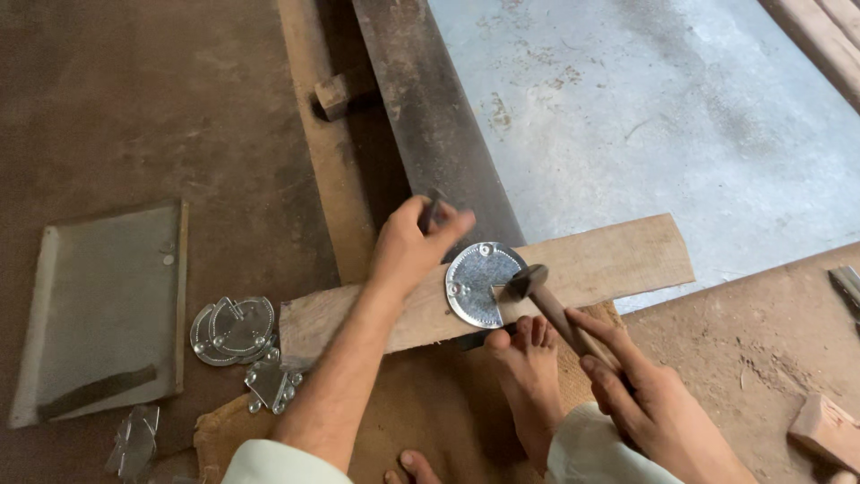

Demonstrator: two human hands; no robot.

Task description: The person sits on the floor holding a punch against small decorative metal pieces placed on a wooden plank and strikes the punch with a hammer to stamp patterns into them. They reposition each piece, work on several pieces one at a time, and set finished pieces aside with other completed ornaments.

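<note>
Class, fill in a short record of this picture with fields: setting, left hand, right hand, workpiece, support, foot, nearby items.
setting: dirt floor beside a large metal sheet
left hand: left hand grips a small dark tool, blurred
right hand: right hand holds a hammer, head over the disc
workpiece: round shiny metal disc
support: wooden plank, the disc lying on it
foot: bare foot with toes at the plank's near edge
nearby items: stacked metal pieces, flat metal tray

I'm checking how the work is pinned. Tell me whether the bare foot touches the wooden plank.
Touching. The head view shows the toes of the foot pressed against the near edge of the wooden plank, with no gap visible.
</note>
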